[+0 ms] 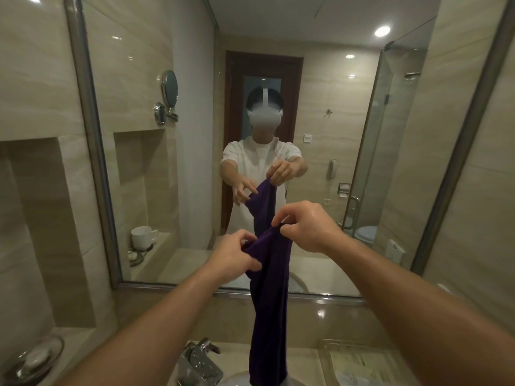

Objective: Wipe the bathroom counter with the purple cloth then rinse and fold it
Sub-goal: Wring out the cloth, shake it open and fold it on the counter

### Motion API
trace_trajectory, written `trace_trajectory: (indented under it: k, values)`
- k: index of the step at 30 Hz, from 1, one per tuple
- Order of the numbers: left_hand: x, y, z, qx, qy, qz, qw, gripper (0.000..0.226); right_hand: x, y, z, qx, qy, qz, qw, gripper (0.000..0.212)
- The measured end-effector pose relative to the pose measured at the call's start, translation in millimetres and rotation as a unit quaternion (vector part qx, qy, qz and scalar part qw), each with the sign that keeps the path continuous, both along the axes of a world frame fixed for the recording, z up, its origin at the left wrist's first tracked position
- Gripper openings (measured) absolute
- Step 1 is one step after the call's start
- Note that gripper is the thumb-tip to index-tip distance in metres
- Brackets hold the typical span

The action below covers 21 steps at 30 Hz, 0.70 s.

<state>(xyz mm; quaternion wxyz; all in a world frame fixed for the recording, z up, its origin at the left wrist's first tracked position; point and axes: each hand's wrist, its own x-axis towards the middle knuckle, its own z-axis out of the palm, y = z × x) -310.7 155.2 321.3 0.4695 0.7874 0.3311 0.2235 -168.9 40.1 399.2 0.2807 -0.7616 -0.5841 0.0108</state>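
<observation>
The purple cloth point(269, 307) hangs long and bunched in front of the mirror, its lower end dangling over the white sink basin point(237, 378). My left hand point(235, 253) pinches the cloth's top edge on the left. A little higher and to the right, my right hand point(303, 227) pinches the same top edge. Both hands look wet. The beige counter point(303, 358) lies below, around the basin.
A chrome faucet point(199, 360) stands behind the basin. A glass soap dish point(33, 360) sits at the lower left and a clear tray point(359, 363) at the lower right. The wall mirror point(362, 162) reflects a person, a white mug and a glass shower door.
</observation>
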Motion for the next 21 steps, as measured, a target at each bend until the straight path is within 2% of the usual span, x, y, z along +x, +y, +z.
trace_trajectory:
  k: [4,7,11,15,21]
  values:
    - [7.8,9.3,-17.4,-0.001,-0.024,0.002,1.0,0.042,13.9,-13.3,10.1,-0.017,-0.003,-0.002,1.0,0.029]
    - [10.9,16.4,-19.2,-0.05,-0.016,-0.059,0.997,0.034,24.7,-27.1,14.8,-0.022,-0.002,-0.008,1.0,0.032]
    - [15.5,21.8,-17.3,0.012,0.006,-0.118,0.993,0.017,37.7,-44.8,22.0,-0.025,0.0,-0.017,1.0,0.035]
    - [23.5,15.0,-8.1,0.006,-0.012,-0.214,0.977,0.018,48.8,-57.8,27.2,-0.05,-0.013,-0.022,0.998,0.035]
    - [28.6,15.2,16.7,0.061,-0.063,-0.198,0.976,0.016,70.0,-76.5,26.0,-0.095,-0.05,-0.044,0.993,0.033]
